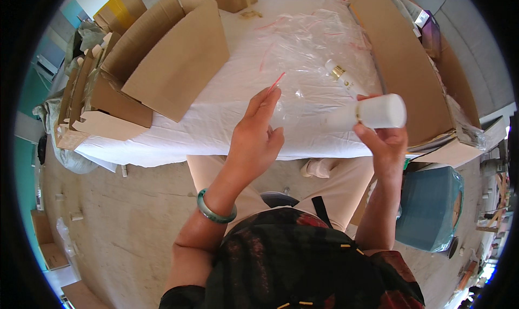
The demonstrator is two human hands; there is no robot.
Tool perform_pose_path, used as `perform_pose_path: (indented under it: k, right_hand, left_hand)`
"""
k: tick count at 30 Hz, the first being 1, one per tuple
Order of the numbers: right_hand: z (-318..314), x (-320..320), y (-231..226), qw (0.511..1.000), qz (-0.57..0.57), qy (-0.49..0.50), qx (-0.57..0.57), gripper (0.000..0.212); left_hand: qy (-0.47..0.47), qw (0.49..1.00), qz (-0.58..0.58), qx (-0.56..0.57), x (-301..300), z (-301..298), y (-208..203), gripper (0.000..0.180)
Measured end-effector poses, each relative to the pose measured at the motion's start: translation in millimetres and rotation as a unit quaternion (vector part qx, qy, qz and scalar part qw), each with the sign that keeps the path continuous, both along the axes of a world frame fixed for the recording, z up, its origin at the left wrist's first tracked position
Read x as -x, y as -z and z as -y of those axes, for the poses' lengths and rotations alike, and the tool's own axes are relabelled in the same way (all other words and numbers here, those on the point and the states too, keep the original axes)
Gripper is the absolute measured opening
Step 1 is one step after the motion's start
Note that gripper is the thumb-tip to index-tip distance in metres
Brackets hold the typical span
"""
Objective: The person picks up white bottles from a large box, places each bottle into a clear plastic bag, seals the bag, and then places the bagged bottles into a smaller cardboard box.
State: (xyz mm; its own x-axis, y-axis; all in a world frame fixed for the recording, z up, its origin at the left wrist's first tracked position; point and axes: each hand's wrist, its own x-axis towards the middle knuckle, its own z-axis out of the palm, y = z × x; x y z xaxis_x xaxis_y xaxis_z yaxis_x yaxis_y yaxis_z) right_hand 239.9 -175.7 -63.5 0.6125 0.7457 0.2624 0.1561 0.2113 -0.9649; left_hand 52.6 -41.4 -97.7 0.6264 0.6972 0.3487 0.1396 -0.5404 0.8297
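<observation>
My right hand [386, 144] is closed round a white bottle [383, 112] with a thin gold band, held sideways above the white-covered table. My left hand [254, 133] is raised to its left, with fingers pressed together on a clear plastic bag [292, 99]. A red strip [278, 81] along the bag's edge sticks up past the fingertips. Most of that bag is hard to make out against the cloth. Just beyond my right hand, a second white bottle [341, 74] with a gold collar lies on the table.
Clear bags with red edges [313, 33] spread over the far right of the cloth [211, 130]. An open cardboard box [181, 55] stands at left, and a long carton [403, 65] holding small boxes at right. A blue wrapped bin [430, 209] sits on the floor at right.
</observation>
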Motion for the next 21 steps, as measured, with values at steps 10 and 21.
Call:
perform_pose_path:
  k: [10,21]
  right_hand:
    - [22.8,10.2,-21.8,0.978,0.119,0.012,-0.169,0.052]
    - [1.6,25.0,25.0,0.999,-0.012,-0.027,-0.038,0.053]
  left_hand:
    - [0.057,0.998,-0.018,-0.019,-31.2,13.1,6.0,0.061]
    - [0.091,0.995,0.041,-0.008,-35.8,48.8,-5.4,0.068]
